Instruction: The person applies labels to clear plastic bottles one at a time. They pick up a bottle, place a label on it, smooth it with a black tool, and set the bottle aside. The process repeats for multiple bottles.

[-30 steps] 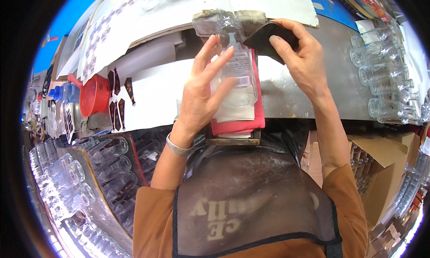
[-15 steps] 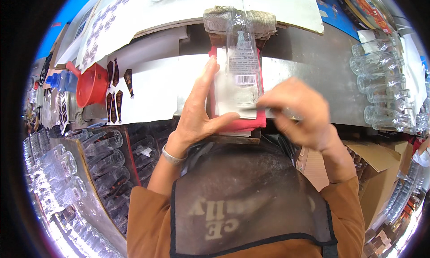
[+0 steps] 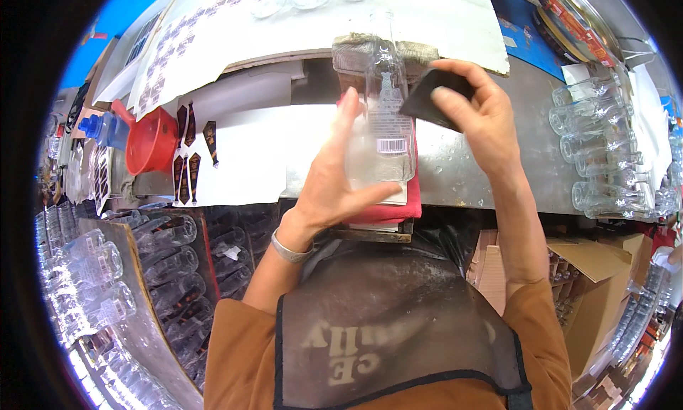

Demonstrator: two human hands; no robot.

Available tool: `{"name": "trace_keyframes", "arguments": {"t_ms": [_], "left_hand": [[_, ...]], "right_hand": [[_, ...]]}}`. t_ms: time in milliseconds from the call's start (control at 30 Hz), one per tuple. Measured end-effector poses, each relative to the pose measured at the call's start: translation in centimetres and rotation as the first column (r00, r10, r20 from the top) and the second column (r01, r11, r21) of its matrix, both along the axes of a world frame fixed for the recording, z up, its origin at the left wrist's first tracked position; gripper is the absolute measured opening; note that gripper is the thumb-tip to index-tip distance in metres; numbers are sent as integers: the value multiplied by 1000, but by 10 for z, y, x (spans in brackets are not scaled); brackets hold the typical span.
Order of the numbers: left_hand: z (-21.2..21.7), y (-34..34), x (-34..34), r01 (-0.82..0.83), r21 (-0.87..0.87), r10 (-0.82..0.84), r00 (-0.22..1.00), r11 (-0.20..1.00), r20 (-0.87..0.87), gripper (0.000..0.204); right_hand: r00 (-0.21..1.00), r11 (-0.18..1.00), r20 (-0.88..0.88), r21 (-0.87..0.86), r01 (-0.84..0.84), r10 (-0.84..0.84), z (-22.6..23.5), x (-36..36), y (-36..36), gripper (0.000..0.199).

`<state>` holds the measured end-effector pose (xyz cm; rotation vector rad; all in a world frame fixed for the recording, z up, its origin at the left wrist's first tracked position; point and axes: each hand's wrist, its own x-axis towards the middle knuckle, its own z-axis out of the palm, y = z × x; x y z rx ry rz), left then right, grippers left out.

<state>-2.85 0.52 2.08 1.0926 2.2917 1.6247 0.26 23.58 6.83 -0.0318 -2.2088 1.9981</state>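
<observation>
A clear glass bottle (image 3: 391,129) with printing and a barcode patch lies on its back over a white and red cloth pad (image 3: 388,212), its neck pointing away from me on a cloth-wrapped rest (image 3: 418,51). My left hand (image 3: 331,171) is spread along the bottle's left side, thumb stretched across near its base and fingers pointing away; it grips nothing. To the bottle's right, my right hand (image 3: 491,118) pinches a flat black scraper (image 3: 429,100) between thumb and fingers. The scraper's left corner is close to the bottle; I cannot tell whether they touch.
Dark tie-shaped labels (image 3: 186,171) lie on white paper at left, beside a red plastic scoop (image 3: 153,141). Clear bottles (image 3: 601,150) lie stacked at right, and more fill racks (image 3: 167,257) at lower left. An open cardboard box (image 3: 594,267) stands at lower right.
My right hand has moved from near the bottle's base up and away, lifting the scraper to beside its upper body. My left hand stays by the bottle's left side.
</observation>
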Motion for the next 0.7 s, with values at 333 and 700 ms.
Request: {"name": "trace_keyframes", "arguments": {"t_ms": [333, 700], "left_hand": [[-28, 12, 30, -271, -88, 248, 946, 959, -211, 128], [-24, 2, 22, -220, -56, 205, 959, 974, -197, 133]], "right_hand": [[805, 406, -179, 910, -83, 566, 47, -34, -37, 17], [828, 619, -354, 785, 10, 434, 24, -24, -22, 15]]}}
